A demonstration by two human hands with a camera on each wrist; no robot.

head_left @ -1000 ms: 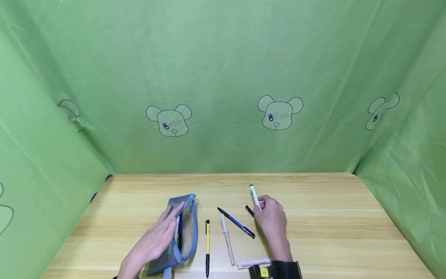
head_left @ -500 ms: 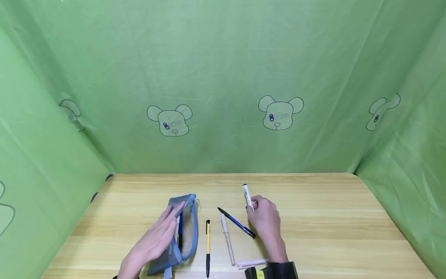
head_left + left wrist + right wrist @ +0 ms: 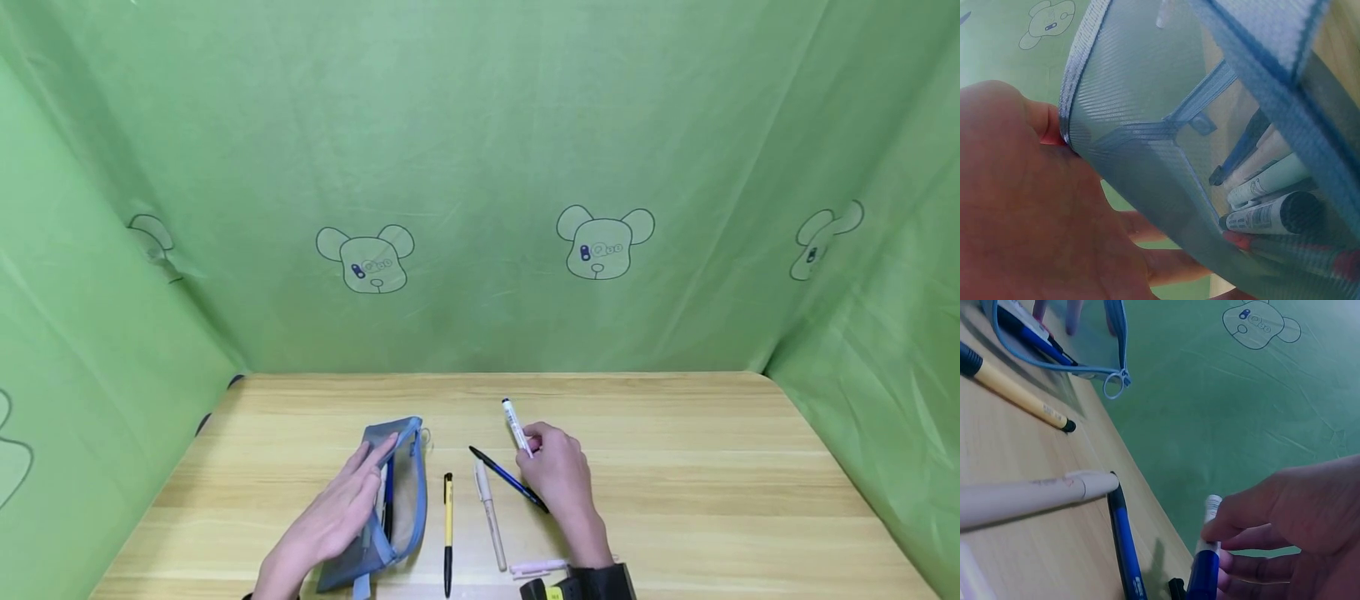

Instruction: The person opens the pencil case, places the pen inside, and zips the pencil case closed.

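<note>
Head view: the right hand [image 3: 558, 475] is pinching a white marker [image 3: 516, 427], its long axis slanting forward-left; the pouch [image 3: 407, 500] is lying leftward, under the straight-fingered left hand [image 3: 333, 517]. Left wrist: pens [image 3: 1266, 215] are lying inside it. Right wrist: pouch and marker are showing well apart.

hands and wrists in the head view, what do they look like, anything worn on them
Both the left hand and the right hand are ungloved. A black cuff circles the right wrist, beside a dark boxy piece with a yellow patch. At the left wrist, only a dark sliver shows.
</note>
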